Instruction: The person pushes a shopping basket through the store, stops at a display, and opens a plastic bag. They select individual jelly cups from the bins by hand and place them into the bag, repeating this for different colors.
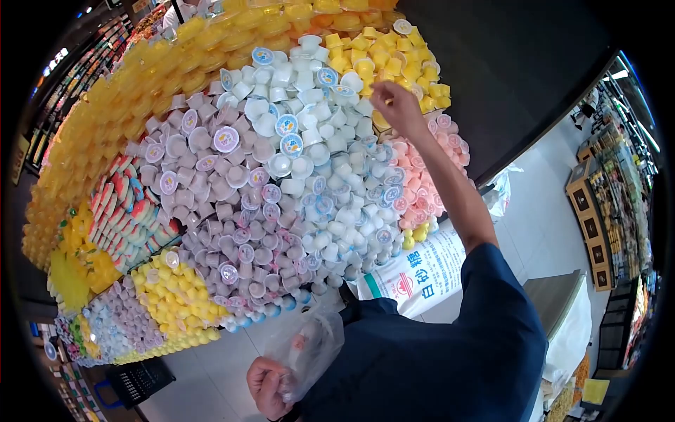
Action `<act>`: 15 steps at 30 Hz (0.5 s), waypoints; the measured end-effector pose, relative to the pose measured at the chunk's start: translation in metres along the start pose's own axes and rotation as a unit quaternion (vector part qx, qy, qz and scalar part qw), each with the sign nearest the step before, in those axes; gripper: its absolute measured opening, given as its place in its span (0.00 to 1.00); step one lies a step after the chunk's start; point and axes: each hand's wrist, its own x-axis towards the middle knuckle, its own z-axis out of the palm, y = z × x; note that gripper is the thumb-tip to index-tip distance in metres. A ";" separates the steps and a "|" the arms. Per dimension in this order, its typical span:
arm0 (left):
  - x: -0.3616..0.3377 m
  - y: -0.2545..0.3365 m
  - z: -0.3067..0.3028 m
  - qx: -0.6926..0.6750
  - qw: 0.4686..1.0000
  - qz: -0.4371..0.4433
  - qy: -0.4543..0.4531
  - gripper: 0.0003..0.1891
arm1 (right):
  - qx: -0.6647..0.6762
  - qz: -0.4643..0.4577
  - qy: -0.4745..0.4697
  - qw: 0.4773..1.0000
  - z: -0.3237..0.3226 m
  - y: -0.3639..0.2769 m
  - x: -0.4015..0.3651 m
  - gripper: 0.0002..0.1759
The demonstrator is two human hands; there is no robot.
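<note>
My left hand, low in the view, has its fingers closed on the gathered edge of a clear plastic bag. Something small and pinkish shows through the bag, too blurred to name. Stretched out over the far part of the display is my right hand, its fingers curled together; whether anything is pinched in them is hidden. Below and beside it lie yellow jelly cups and white jelly cups with printed lids. Pink jelly cups are heaped under my right forearm.
Purple jelly cups fill the middle of the sloping pile. Larger orange-yellow cups form a stacked wall behind. A printed white sack stands against the display by my body. A dark basket is on the floor at lower left.
</note>
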 end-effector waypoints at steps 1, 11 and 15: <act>-0.001 0.002 0.002 0.001 1.000 -0.009 0.013 0.08 | -0.051 -0.030 0.038 0.997 0.000 0.013 0.027 0.16; -0.011 -0.006 0.020 0.005 0.996 0.022 0.090 0.08 | -0.335 -0.036 0.055 0.940 0.043 0.077 0.183 0.22; -0.013 -0.008 0.022 0.000 0.992 0.027 0.121 0.07 | -0.351 0.002 0.000 0.936 0.049 0.084 0.191 0.20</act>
